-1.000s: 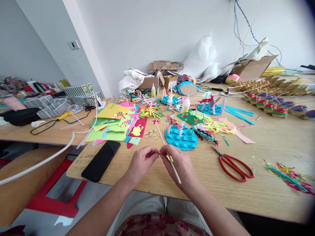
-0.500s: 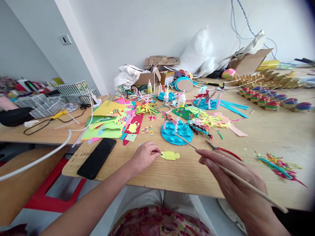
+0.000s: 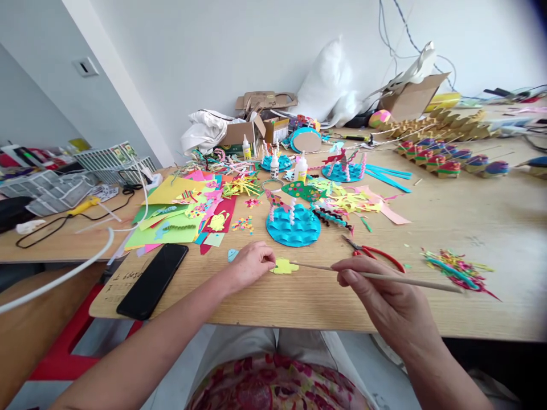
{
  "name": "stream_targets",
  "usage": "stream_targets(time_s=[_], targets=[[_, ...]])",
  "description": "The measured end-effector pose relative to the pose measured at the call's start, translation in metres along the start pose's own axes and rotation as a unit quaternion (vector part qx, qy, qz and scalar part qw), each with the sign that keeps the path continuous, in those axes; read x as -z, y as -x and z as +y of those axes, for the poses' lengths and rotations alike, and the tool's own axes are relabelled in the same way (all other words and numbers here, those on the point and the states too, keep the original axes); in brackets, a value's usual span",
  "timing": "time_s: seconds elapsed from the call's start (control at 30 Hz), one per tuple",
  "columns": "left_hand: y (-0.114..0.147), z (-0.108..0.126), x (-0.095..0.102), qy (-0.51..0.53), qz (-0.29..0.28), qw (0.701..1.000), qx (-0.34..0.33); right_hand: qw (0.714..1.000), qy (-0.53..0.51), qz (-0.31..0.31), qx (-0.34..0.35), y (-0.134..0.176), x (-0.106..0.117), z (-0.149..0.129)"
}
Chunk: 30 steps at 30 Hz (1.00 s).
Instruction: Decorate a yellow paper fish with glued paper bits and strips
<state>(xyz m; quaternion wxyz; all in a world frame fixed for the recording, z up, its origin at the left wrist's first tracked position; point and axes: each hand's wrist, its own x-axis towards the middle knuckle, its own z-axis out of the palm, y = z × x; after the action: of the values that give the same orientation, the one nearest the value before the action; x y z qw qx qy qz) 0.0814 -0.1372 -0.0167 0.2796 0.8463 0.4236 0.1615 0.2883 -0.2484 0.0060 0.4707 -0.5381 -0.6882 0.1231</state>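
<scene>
Lying flat near the table's front edge is a small yellow paper fish (image 3: 284,266) with a dark eye mark at its left end. My left hand (image 3: 255,263) pinches that end between thumb and fingers. A thin wooden stick (image 3: 410,279) is held pen-like in my right hand (image 3: 387,296). Its tip reaches the right end of the fish; whether they touch I cannot tell. Behind the fish stands a blue wavy round base (image 3: 294,228) with pale twisted posts and a pink spotted fish (image 3: 277,200).
A black phone (image 3: 152,281) lies left of my forearm. Red-handled pliers (image 3: 376,255) rest beyond my right hand, with a pile of colourful strips (image 3: 455,270) farther right. Coloured paper sheets (image 3: 171,193), glue bottles (image 3: 301,169) and a green spotted fish (image 3: 304,191) lie farther back.
The stick's tip has come down from in front of the blue base to the yellow fish's right end. My left hand keeps its pinch. The whole view has shifted, so things appear farther left.
</scene>
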Motion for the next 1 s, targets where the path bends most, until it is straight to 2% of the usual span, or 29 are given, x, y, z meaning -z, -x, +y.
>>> stream_targets(time_s=[0.27,0.57,1.0], targets=[[-0.004,0.003,0.002,-0.076,-0.052,0.995,0.024,1.0,0.017,-0.022,0.01,-0.011,-0.015,-0.006],[-0.005,0.001,0.001,-0.086,-0.05,0.995,0.025,0.999,0.0,-0.027,0.04,-0.02,-0.027,-0.01],[-0.005,-0.006,0.0,-0.082,-0.043,0.996,0.002,0.998,0.009,-0.042,0.042,-0.024,-0.035,-0.01]])
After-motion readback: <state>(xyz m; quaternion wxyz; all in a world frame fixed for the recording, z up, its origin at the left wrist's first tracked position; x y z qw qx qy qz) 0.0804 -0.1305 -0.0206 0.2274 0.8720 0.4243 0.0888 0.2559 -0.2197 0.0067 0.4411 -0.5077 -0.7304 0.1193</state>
